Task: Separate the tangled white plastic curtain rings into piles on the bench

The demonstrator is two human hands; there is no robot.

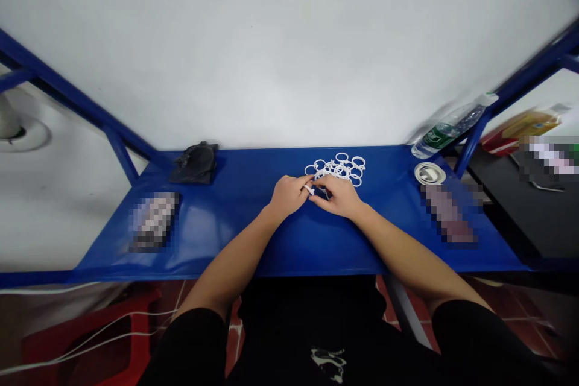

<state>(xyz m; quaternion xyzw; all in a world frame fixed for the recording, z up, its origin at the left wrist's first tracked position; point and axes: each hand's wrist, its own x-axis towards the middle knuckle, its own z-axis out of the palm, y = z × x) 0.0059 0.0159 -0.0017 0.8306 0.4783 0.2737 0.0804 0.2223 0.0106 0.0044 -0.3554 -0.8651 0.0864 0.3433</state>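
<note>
My left hand (289, 196) and my right hand (339, 196) meet over the middle of a blue-covered table (307, 247). A small white plastic ring (309, 189) is pinched between the fingertips of both hands. Just beyond the hands lies a loose pile of similar thin white rings (342, 158), some with a small tab on the edge. My right hand hides the near part of that pile. Fingers on both hands are curled closed.
A crumpled black bag (196, 163) is at the back left, a pixelated item (156, 221) in front of it. On the right are a water bottle (452, 129), a white coiled roll (429, 174) and another pixelated item (447, 214). Blue posts (120, 154) flank the table.
</note>
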